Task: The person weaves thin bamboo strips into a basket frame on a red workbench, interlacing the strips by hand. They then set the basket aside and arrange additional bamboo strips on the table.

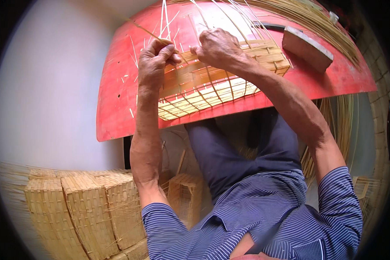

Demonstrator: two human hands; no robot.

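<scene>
Left hand (154, 63): grip narrow, thumb and fingertips pinched on a thin strip (145, 30) that slants off toward the upper left. Right hand (219, 48): fingers curled at the upper edge of the basket (268, 58); cannot tell whether its grip closes on a strand or only steadies the weave.

The basket lies under both hands, near the front edge of the red surface (117, 117). Step in hand, as I judge it: working the strip in among the uprights of a half-woven wall. The next move seems to call for threading the strip past the neighbouring upright, then pressing it snug against the rows.

Materials: split cane or bamboo by the look of it. Wide, flat, honey-coloured bands above; paler open grid below; tight weave at the right-hand end. Loose ends (165, 13) stand up thin and straggly.

Beyond: a rough grey block (307, 48), box-shaped, right of the basket; a long bundle of strips (320, 30) along the far edge. Lower left, boxy woven baskets (86, 203) stand packed together, checkered in texture.
</scene>
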